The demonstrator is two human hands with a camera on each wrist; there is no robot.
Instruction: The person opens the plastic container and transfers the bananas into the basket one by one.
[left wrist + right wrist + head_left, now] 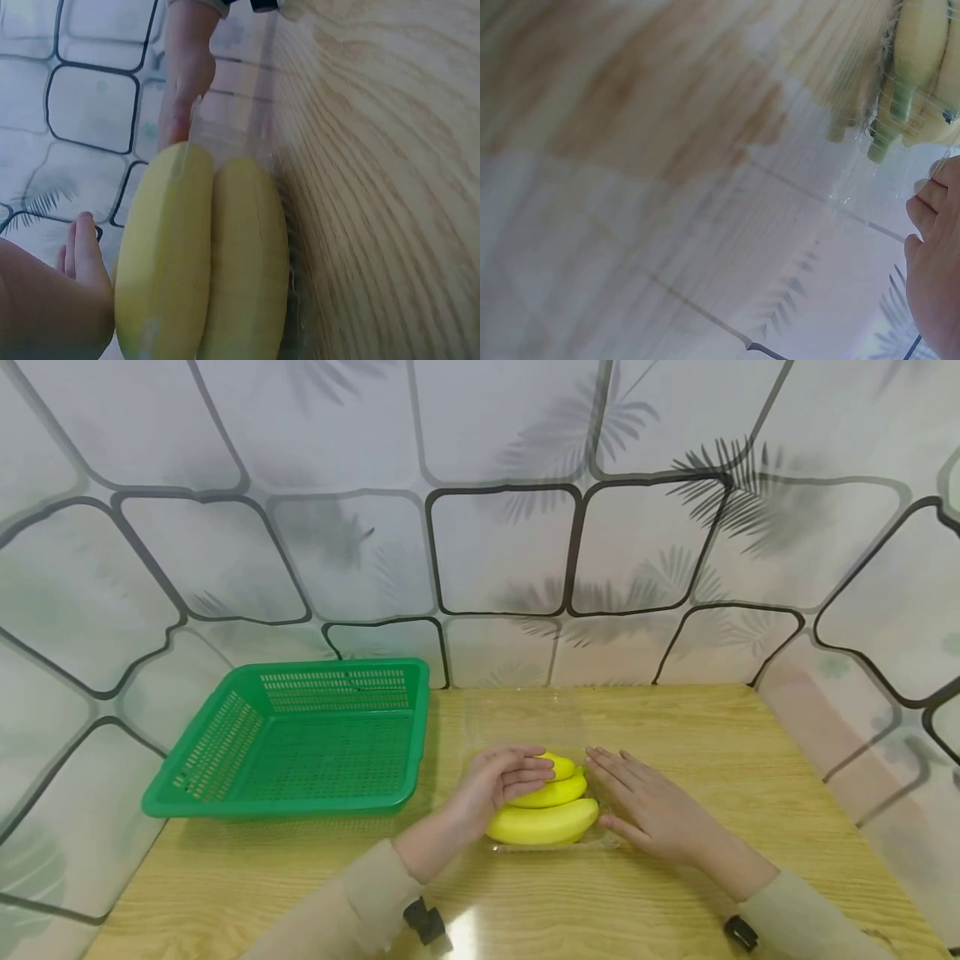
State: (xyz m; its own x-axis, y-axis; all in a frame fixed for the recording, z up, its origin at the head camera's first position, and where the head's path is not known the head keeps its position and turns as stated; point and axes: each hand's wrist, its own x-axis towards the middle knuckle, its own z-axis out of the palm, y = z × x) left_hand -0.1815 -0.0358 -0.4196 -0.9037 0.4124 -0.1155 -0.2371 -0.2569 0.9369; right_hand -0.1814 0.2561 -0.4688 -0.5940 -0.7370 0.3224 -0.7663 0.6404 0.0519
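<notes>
Several yellow bananas (543, 824) lie stacked in a clear plastic clamshell box (525, 718), whose lid stands raised at the back. Over their left part is my left hand (487, 789), its fingers stretched across the upper bananas and hiding part of them. My right hand (660, 814) is at the box's right side, fingers straight and pointing forward, beside the banana stems. The left wrist view shows two large bananas (169, 255) behind the clear wall. Green stem ends (885, 142) appear near the right fingers in the right wrist view.
A green plastic basket (285, 810) with slotted walls stands to the left on the wooden table (712, 743). Patterned walls (502, 552) enclose the table at the back and sides. Black wrist devices (424, 920) sit at both sleeves.
</notes>
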